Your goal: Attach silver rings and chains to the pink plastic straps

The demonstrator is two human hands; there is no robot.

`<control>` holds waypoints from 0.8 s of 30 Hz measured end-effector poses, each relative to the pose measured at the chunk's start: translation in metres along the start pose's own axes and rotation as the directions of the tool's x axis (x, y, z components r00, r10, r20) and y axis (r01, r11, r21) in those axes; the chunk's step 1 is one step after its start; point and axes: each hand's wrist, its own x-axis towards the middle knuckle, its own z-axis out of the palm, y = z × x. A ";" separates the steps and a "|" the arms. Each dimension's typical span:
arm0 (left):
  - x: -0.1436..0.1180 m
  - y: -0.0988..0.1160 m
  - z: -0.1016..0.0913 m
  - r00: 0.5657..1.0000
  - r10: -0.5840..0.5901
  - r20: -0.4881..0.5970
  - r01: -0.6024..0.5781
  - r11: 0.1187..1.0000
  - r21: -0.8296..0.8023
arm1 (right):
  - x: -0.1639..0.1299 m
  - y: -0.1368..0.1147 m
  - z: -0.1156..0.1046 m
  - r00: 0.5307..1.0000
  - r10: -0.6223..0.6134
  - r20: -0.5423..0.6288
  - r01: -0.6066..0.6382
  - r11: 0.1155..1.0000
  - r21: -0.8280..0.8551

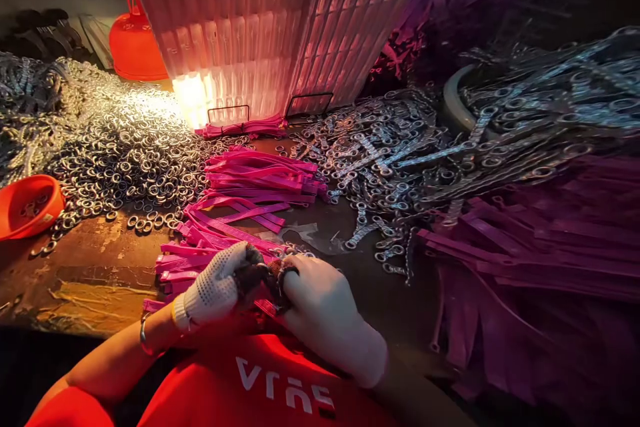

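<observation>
Both my hands wear white knit gloves with dark, worn fingertips and meet low at the table's near edge. My left hand [217, 283] and my right hand [320, 307] pinch together on a pink strap [267, 307], of which only a short piece shows between the fingers. Whether a metal ring is in my fingers I cannot tell. Just beyond my hands lies a heap of pink straps [250, 197] spread across the worn wooden table [100, 267].
A large pile of metal rings [115, 140] covers the left. An orange bowl [27, 203] sits at the left edge, a red funnel-shaped thing [133, 40] at the back. Metal chain pieces [400, 160] and more purple straps [540, 247] fill the right. A lit ribbed lamp shade [260, 27] stands behind.
</observation>
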 end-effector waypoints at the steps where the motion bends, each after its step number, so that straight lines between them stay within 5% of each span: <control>1: 0.002 0.001 0.004 0.999 -0.043 0.026 0.046 0.994 -0.103 | -0.001 -0.003 0.004 0.998 0.044 -0.044 -0.044 0.999 0.003; 4: 0.013 0.006 0.011 0.997 -0.064 0.052 0.074 0.968 -0.241 | -0.002 -0.003 0.012 0.976 0.214 -0.043 -0.200 0.955 0.221; 7: 0.042 0.013 0.008 0.996 0.045 0.077 -0.053 0.994 0.098 | 0.000 0.012 0.009 0.914 0.397 0.086 -0.387 0.784 0.486; 9: 0.074 0.017 0.001 0.981 0.149 0.121 -0.192 0.796 0.574 | 0.001 0.026 0.004 0.869 0.491 0.062 -0.439 0.707 0.554; 10: 0.093 0.018 -0.003 0.973 0.202 0.114 -0.209 0.552 0.807 | 0.001 0.033 0.003 0.849 0.527 0.019 -0.440 0.689 0.575; 13: 0.147 0.015 -0.007 0.981 0.175 0.087 -0.132 0.268 0.954 | -0.003 0.047 0.004 0.819 0.572 -0.047 -0.419 0.653 0.631; 15: 0.172 0.007 -0.003 0.988 0.134 0.079 -0.103 0.179 0.979 | -0.008 0.053 0.008 0.820 0.572 -0.020 -0.430 0.638 0.639; 19: 0.192 -0.011 0.008 0.993 0.089 0.075 -0.084 0.094 0.992 | -0.016 0.063 0.013 0.804 0.594 0.000 -0.471 0.636 0.611; 24: 0.192 -0.007 -0.006 0.991 0.067 0.113 -0.121 0.144 0.982 | -0.010 0.073 0.007 0.833 0.553 -0.019 -0.414 0.646 0.642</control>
